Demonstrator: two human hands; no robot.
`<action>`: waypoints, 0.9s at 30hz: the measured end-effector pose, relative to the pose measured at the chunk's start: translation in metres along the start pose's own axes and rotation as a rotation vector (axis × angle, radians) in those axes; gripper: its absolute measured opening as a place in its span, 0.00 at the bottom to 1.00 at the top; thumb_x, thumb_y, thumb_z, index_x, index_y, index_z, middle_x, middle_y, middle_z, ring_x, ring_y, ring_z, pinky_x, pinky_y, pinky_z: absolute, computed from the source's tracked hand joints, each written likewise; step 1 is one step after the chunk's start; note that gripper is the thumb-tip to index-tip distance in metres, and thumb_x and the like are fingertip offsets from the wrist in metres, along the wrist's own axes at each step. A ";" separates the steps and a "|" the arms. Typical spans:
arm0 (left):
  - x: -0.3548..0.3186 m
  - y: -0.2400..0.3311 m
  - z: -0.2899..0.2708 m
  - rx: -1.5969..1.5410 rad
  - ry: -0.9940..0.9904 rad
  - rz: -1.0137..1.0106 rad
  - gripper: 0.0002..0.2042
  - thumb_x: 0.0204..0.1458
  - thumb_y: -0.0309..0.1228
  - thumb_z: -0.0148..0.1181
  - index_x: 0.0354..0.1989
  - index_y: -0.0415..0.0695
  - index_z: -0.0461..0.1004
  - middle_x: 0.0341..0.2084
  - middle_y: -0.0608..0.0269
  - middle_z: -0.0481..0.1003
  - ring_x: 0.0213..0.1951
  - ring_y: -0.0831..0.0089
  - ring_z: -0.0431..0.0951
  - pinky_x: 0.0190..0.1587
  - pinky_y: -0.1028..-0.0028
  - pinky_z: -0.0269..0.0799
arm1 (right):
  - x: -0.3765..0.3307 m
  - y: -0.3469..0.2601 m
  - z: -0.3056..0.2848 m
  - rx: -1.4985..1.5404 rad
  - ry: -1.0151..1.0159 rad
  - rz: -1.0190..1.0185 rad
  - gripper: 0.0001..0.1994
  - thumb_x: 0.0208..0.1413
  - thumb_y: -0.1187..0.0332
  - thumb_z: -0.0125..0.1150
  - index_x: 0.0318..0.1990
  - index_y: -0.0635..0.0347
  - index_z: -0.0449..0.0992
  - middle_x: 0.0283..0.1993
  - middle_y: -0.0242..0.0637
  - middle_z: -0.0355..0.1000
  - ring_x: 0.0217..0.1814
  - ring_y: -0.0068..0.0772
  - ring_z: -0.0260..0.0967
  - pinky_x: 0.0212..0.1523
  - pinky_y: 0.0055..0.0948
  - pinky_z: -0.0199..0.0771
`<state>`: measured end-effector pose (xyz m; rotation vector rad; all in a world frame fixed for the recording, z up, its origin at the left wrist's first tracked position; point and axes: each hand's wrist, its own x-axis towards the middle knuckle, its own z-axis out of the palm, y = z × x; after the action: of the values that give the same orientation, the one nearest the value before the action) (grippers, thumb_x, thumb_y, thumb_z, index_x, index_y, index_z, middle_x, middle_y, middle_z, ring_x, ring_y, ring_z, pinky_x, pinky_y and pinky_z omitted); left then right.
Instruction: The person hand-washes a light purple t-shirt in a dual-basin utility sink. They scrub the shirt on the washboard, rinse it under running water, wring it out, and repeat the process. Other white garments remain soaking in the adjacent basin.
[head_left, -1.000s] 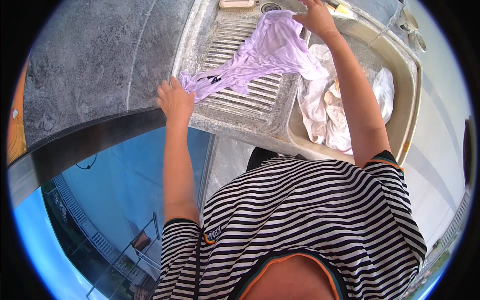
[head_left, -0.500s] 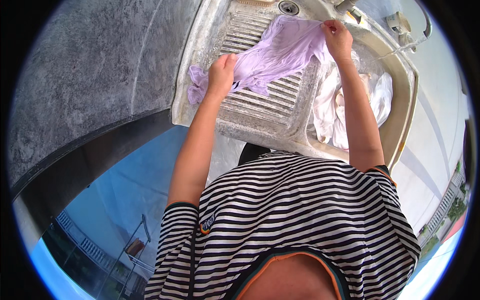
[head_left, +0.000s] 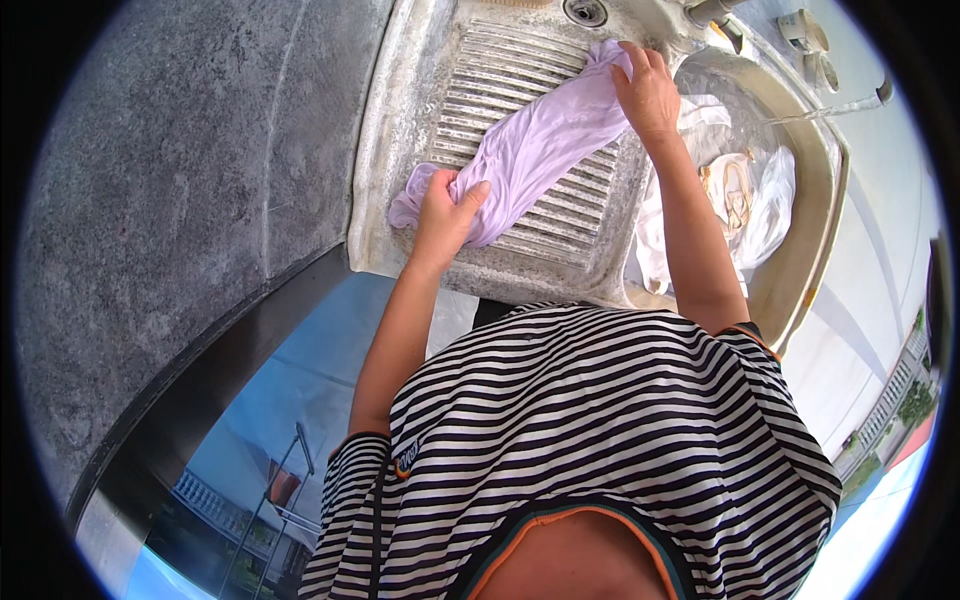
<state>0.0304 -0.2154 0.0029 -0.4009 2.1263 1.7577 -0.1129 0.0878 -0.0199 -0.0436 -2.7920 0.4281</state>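
A wet lilac garment [head_left: 545, 140] stretches diagonally over the ribbed washboard [head_left: 490, 85], gathered into a long folded bundle. Its lower left end is gripped by my left hand [head_left: 447, 215], thumb lying on top of the cloth. At the upper right end, my right hand [head_left: 648, 92] has its fingers closed round the fabric. In the basin to the right, white clothes [head_left: 770, 215] lie in water, partly hidden by my right forearm.
The washboard belongs to a worn stone sink [head_left: 375, 190] with a drain [head_left: 585, 12] at the far edge. Water runs from a spout [head_left: 884, 92] into the basin at right. A dark grey counter [head_left: 170, 150] adjoins on the left, and a small cup [head_left: 803, 32] stands at the far right.
The garment, spread out before, is now bunched into a narrower roll. My left hand has moved down and right, and my right hand slightly left and nearer.
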 end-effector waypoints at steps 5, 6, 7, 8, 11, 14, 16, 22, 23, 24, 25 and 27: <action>-0.022 0.055 0.008 -0.073 -0.117 0.145 0.18 0.61 0.39 0.61 0.46 0.37 0.64 0.36 0.62 0.71 0.38 0.77 0.70 0.44 0.74 0.68 | 0.022 0.020 0.024 -0.125 -0.417 0.067 0.15 0.60 0.57 0.57 0.52 0.43 0.77 0.51 0.41 0.75 0.49 0.49 0.77 0.47 0.45 0.78; -0.027 0.063 0.007 -0.137 -0.165 0.155 0.17 0.62 0.38 0.60 0.45 0.38 0.64 0.35 0.63 0.70 0.38 0.79 0.69 0.43 0.75 0.68 | 0.037 0.018 0.013 -0.132 -0.560 0.052 0.15 0.60 0.53 0.58 0.51 0.45 0.78 0.50 0.44 0.77 0.50 0.48 0.77 0.48 0.45 0.78; -0.031 0.069 0.007 -0.166 -0.209 0.194 0.16 0.63 0.38 0.59 0.45 0.38 0.63 0.34 0.65 0.68 0.36 0.81 0.67 0.42 0.78 0.67 | 0.049 0.015 0.005 -0.100 -0.624 0.063 0.16 0.60 0.52 0.57 0.51 0.46 0.78 0.50 0.44 0.77 0.50 0.48 0.77 0.49 0.45 0.77; -0.032 0.071 0.008 -0.163 -0.212 0.207 0.16 0.63 0.38 0.59 0.45 0.38 0.63 0.34 0.65 0.67 0.36 0.81 0.67 0.42 0.78 0.66 | 0.058 0.013 -0.001 -0.070 -0.679 0.077 0.17 0.60 0.52 0.57 0.51 0.47 0.78 0.50 0.45 0.77 0.50 0.47 0.77 0.49 0.45 0.77; -0.030 0.070 0.010 -0.141 -0.208 0.256 0.16 0.63 0.38 0.58 0.46 0.39 0.62 0.36 0.65 0.66 0.38 0.81 0.66 0.43 0.79 0.65 | 0.054 -0.006 0.004 -0.144 -0.580 -0.021 0.14 0.59 0.55 0.59 0.47 0.50 0.78 0.48 0.46 0.76 0.47 0.51 0.77 0.48 0.46 0.77; -0.037 0.072 0.008 -0.262 -0.130 0.333 0.17 0.64 0.39 0.58 0.46 0.39 0.62 0.37 0.64 0.66 0.40 0.81 0.66 0.45 0.79 0.64 | 0.049 -0.001 0.041 -0.237 -0.556 -0.155 0.09 0.59 0.59 0.58 0.39 0.52 0.77 0.41 0.41 0.78 0.43 0.48 0.78 0.41 0.43 0.78; -0.036 0.069 0.000 -0.317 -0.041 0.303 0.17 0.64 0.37 0.58 0.49 0.38 0.61 0.39 0.62 0.67 0.41 0.80 0.66 0.48 0.77 0.65 | 0.051 -0.006 0.021 -0.028 -0.281 -0.072 0.08 0.59 0.60 0.58 0.39 0.52 0.77 0.39 0.37 0.78 0.40 0.46 0.78 0.40 0.43 0.78; 0.002 0.032 -0.017 0.423 0.345 0.305 0.23 0.58 0.29 0.62 0.58 0.36 0.60 0.47 0.50 0.71 0.52 0.61 0.72 0.59 0.65 0.64 | 0.099 -0.016 -0.015 0.303 0.178 0.087 0.11 0.59 0.60 0.59 0.37 0.58 0.79 0.31 0.40 0.78 0.32 0.44 0.77 0.34 0.40 0.76; 0.002 0.053 -0.011 0.757 0.421 0.468 0.24 0.56 0.28 0.63 0.58 0.37 0.61 0.47 0.50 0.71 0.53 0.58 0.72 0.59 0.65 0.64 | 0.097 -0.009 -0.012 0.272 0.144 0.003 0.10 0.58 0.60 0.61 0.40 0.54 0.80 0.35 0.36 0.78 0.34 0.45 0.77 0.36 0.40 0.77; -0.002 0.069 -0.007 1.105 0.506 0.613 0.25 0.54 0.27 0.64 0.59 0.38 0.62 0.48 0.49 0.71 0.53 0.55 0.72 0.59 0.65 0.65 | 0.094 -0.010 -0.011 0.257 0.096 -0.085 0.10 0.57 0.60 0.62 0.43 0.49 0.80 0.39 0.32 0.79 0.36 0.45 0.77 0.37 0.40 0.78; -0.003 0.076 -0.003 1.039 0.504 0.687 0.23 0.47 0.26 0.68 0.53 0.43 0.70 0.45 0.54 0.72 0.49 0.56 0.73 0.55 0.64 0.67 | 0.081 -0.005 -0.019 0.189 -0.011 -0.135 0.08 0.56 0.61 0.62 0.39 0.51 0.81 0.37 0.32 0.79 0.37 0.43 0.78 0.37 0.39 0.78; -0.002 0.062 0.000 0.954 0.241 0.721 0.20 0.46 0.29 0.69 0.49 0.44 0.73 0.43 0.59 0.72 0.47 0.59 0.73 0.52 0.63 0.67 | 0.052 0.020 -0.026 0.054 -0.133 -0.176 0.07 0.56 0.62 0.60 0.35 0.51 0.82 0.35 0.33 0.79 0.37 0.42 0.78 0.36 0.39 0.80</action>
<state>0.0055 -0.2032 0.0582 0.4886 3.2008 0.7186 -0.1546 0.1187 0.0131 0.2497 -2.8806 0.4780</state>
